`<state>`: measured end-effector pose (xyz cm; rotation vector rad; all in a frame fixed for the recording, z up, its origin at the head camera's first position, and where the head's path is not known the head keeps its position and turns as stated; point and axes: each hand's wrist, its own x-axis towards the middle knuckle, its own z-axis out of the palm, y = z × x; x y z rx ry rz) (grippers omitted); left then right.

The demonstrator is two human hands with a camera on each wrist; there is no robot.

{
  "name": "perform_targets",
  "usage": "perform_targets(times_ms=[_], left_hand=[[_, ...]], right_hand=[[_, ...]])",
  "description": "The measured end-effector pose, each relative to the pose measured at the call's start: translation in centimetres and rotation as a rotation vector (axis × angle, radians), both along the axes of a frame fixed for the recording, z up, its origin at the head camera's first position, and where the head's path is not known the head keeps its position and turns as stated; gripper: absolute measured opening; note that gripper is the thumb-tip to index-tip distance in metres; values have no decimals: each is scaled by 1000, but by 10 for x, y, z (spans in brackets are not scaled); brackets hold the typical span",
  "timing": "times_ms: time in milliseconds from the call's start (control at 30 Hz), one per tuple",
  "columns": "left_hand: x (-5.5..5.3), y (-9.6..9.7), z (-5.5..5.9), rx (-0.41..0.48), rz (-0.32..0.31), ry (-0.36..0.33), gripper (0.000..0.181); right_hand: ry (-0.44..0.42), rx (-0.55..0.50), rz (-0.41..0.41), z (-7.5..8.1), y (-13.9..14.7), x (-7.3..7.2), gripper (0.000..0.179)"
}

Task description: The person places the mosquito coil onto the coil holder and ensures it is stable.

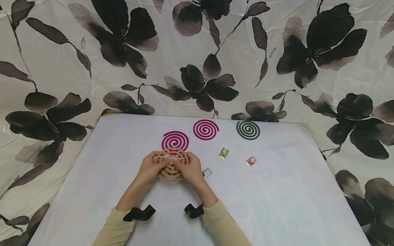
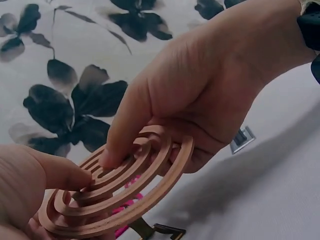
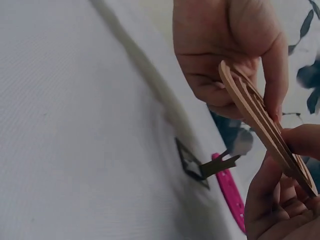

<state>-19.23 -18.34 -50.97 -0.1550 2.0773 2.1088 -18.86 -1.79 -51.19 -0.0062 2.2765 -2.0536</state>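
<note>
Both hands hold a tan spiral mosquito coil (image 1: 171,178) between them, with thumbs on its upper face and fingers beneath. My left hand (image 1: 149,168) grips the left side and my right hand (image 1: 191,169) the right. In the left wrist view the coil's nested rings (image 2: 165,182) are tilted, both thumb tips near the centre. Seen almost edge-on in the right wrist view, the coil (image 3: 265,127) is raised above the table. Below it there, a small metal stand (image 3: 192,162) with a bent-up tab lies beside a magenta coil (image 3: 230,195).
Just beyond the hands lies a magenta coil (image 1: 174,137), partly overlapped by the tan one. Further back are another magenta coil (image 1: 206,130) and a dark green coil (image 1: 248,130). Small green (image 1: 224,153), red-orange (image 1: 251,161) and silver (image 1: 207,173) rectangular pieces lie on the white table (image 1: 277,205).
</note>
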Motion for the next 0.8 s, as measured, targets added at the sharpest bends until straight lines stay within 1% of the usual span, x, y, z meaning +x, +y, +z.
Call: perform_targets(times_ms=[133, 233, 300, 333, 467, 533, 667, 800], left_hand=[[-2, 2, -5, -7, 12, -11, 44], [-3, 3, -7, -19, 19, -25, 46], [-2, 4, -2, -34, 17, -36, 45], [-2, 4, -3, -42, 19, -35, 45], [-5, 4, -7, -73, 25, -37, 45], [-8, 2, -16, -88, 32, -32, 46], [-8, 1, -18, -106, 31, -40, 46], [-8, 0, -22, -112, 32, -58, 45]], right_hand=[[-5, 58, -19, -7, -2, -3, 32], [-12, 74, -25, -11, -3, -4, 33], [-8, 77, -20, -12, -3, -5, 32], [-8, 76, -19, -13, -4, -6, 31], [-10, 85, -32, -16, -4, -7, 29], [-14, 102, -46, -16, -5, -7, 30], [-8, 149, -59, -19, -6, -8, 28], [-24, 166, -54, -21, -8, -8, 27]])
